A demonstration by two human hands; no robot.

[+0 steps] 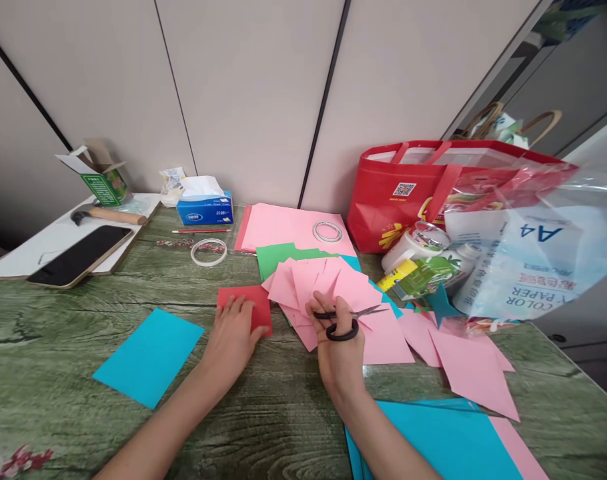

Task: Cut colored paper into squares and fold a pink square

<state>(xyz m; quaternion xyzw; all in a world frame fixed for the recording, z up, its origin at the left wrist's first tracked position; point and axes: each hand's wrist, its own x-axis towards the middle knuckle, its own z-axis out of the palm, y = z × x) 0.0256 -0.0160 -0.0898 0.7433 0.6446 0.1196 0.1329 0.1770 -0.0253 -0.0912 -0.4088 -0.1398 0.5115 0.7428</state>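
Note:
My left hand (pixel 232 333) lies flat on a small red sheet of paper (pixel 261 308), fingers stretched and thumb apart, pressing it to the table. Black-handled scissors (pixel 354 329) are in my right hand (pixel 341 363), with fingers through the handle rings and the blades pointing right. This hand hovers over or rests on a fanned pile of pink paper pieces (pixel 288 283); whether it touches them I cannot tell. Green paper (pixel 273 259) sticks out behind that pile. To the left of my left hand is a single blue sheet (pixel 151 357).
Behind are pink sheets (pixel 283 223), tape rolls (pixel 208 253), a tissue box (pixel 204 209) and a red pencil (pixel 201 231). A phone (pixel 81 255) and hammer (pixel 116 215) lie left. On the right stand a red bag (pixel 383 193) and plastic paper packaging (pixel 538 260); blue sheets (pixel 433 433) lie in front.

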